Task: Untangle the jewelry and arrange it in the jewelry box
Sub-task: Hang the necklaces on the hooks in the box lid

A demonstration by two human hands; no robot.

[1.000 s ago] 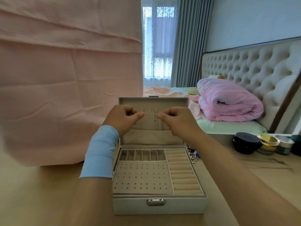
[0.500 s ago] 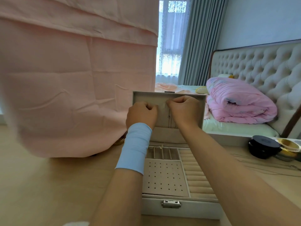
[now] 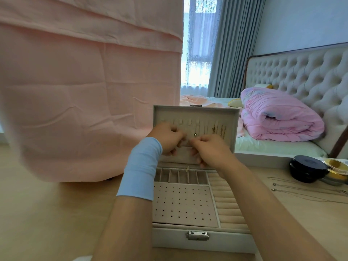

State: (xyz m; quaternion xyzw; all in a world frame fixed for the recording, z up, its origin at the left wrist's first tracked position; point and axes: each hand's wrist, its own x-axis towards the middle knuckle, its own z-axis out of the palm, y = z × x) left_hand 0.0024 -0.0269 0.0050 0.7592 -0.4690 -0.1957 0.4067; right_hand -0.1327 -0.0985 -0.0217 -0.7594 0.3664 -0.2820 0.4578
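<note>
Both my forearms reach straight out over the open white jewelry box with beige velvet lining (image 3: 169, 240). My left hand (image 3: 167, 138), with the light blue sleeve band (image 3: 140, 170) on its wrist, and my right hand (image 3: 209, 149) are curled up knuckles-out, fingertips nearly touching in front of the upright lid. Both are pinching a thin gold necklace (image 3: 187, 168); the chain's too fine to really see, but its little pendant dangles just above the divided slots. More gold chains (image 3: 218, 129) hang inside the lid to the right.
</note>
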